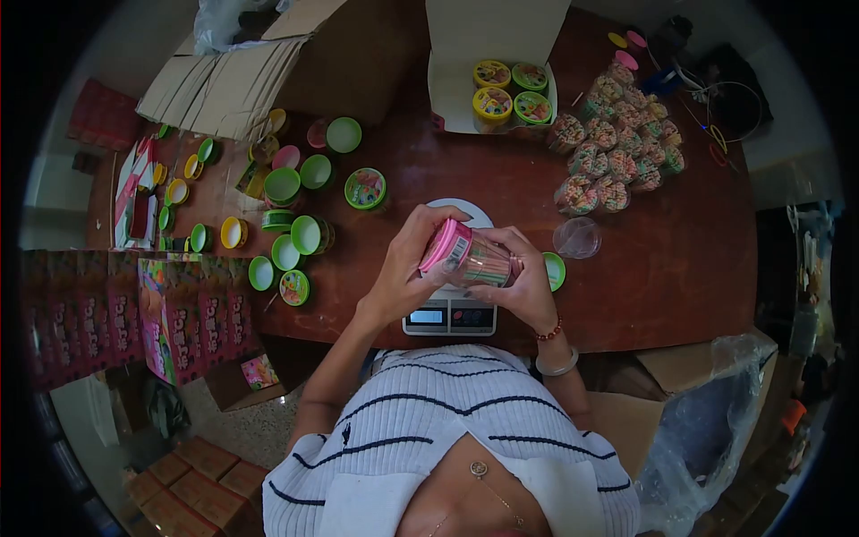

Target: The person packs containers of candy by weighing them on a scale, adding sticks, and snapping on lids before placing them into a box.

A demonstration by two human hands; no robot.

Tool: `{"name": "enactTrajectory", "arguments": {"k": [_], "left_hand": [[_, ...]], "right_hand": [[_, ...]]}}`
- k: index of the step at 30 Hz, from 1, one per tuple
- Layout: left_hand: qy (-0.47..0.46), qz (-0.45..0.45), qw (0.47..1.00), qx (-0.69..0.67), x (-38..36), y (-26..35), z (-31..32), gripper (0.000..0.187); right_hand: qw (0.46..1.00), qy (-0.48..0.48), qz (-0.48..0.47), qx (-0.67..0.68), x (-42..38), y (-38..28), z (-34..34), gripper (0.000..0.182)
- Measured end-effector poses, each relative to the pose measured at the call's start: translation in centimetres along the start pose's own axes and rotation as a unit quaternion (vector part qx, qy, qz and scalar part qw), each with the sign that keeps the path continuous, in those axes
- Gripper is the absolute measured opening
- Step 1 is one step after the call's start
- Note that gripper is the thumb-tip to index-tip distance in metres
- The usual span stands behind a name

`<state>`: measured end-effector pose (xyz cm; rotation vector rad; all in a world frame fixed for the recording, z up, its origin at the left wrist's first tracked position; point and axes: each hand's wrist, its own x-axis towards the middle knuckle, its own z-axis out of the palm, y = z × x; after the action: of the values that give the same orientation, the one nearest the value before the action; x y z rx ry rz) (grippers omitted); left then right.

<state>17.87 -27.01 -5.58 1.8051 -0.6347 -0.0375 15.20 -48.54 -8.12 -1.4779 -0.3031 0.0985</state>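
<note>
Well to the left of the scale (450, 322), pink printed packs (192, 318) stand in a row near the edge of the counter (403, 166). Between them and the scale, green and yellow tubs (307, 234) are scattered, several showing pale round faces, and a green-rimmed tub with a printed top (366, 189) sits just beyond the scale's left side. Farther beyond on that side is a large cardboard box (344, 67).

Over the scale, the left hand (413, 259) curls around the pink-lidded end of a clear jar (479, 259), which is tilted on its side with thin pale sticks inside and a barcode on its label. The right hand (525, 279) grips the jar's other end, thumb below and fingers above.

Beyond the scale, slightly right, an open carton (458, 105) holds four lidded tubs (492, 105). Right of the scale lie a green-rimmed round piece (554, 271), close to the right hand, and a clear round container (577, 238); farther beyond, clear cups packed with sticks (617, 148) stand clustered.
</note>
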Motion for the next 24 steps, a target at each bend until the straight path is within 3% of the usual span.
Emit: {"name": "enactTrajectory", "arguments": {"k": [2,3,5,7,8,9,11,13,14,16,18,21,22,24], "left_hand": [[0.062,-0.075,0.99,-0.099,0.1,0.2,1.1,0.051],[0.078,-0.086,0.992,-0.052,0.2,0.5,1.5,0.043],[0.091,-0.099,0.99,-0.048,0.5,1.0,2.1,0.044],[0.101,-0.113,0.987,-0.046,0.7,0.7,1.9,0.045],[0.062,-0.018,0.998,-0.024,0.7,0.1,1.4,0.047],[0.022,0.076,0.997,-0.004,0.8,-0.3,1.2,0.049],[0.025,0.11,0.993,0.016,1.1,-0.4,1.4,0.053],[0.027,0.096,0.995,-0.019,1.5,-0.9,1.2,0.051],[0.025,0.101,0.994,-0.017,1.7,-0.8,1.2,0.051],[0.115,0.005,0.993,-0.024,1.5,-0.2,1.7,0.051],[0.11,0.011,0.993,-0.028,1.6,-1.0,1.8,0.05],[0.087,-0.103,0.981,-0.142,2.2,-1.5,1.9,0.044],[0.085,-0.102,0.981,-0.141,2.4,-1.5,1.6,0.044],[0.014,-0.217,0.956,-0.195,2.5,-1.2,1.1,0.041]], "right_hand": [[0.989,0.038,0.005,-0.143,-0.2,-1.3,0.0,0.071],[0.989,0.04,0.002,-0.142,-0.3,-2.3,0.3,0.071],[0.921,0.101,-0.066,-0.369,-0.4,-4.2,1.2,0.068],[0.919,0.105,-0.095,-0.369,0.0,-3.6,0.7,0.059],[0.989,0.036,0.022,-0.144,0.1,-2.3,-0.1,0.054],[0.986,-0.035,0.136,0.093,0.2,-0.9,-0.9,0.052],[0.971,-0.082,0.163,0.155,0.5,-0.1,-1.3,0.062],[0.97,0.009,0.168,0.176,0.5,-0.6,0.1,0.074],[0.992,0.027,0.075,0.103,0.2,-1.1,0.7,0.067],[0.987,0.097,-0.085,-0.094,-0.2,-1.6,1.8,0.068],[0.986,0.073,-0.088,-0.12,-0.1,-0.6,1.5,0.076],[0.93,0.116,-0.185,-0.295,0.7,-1.0,1.9,0.074],[0.93,0.118,-0.186,-0.294,0.7,-0.4,1.7,0.074],[0.9,0.077,-0.229,-0.363,0.2,0.8,1.1,0.07]]}}
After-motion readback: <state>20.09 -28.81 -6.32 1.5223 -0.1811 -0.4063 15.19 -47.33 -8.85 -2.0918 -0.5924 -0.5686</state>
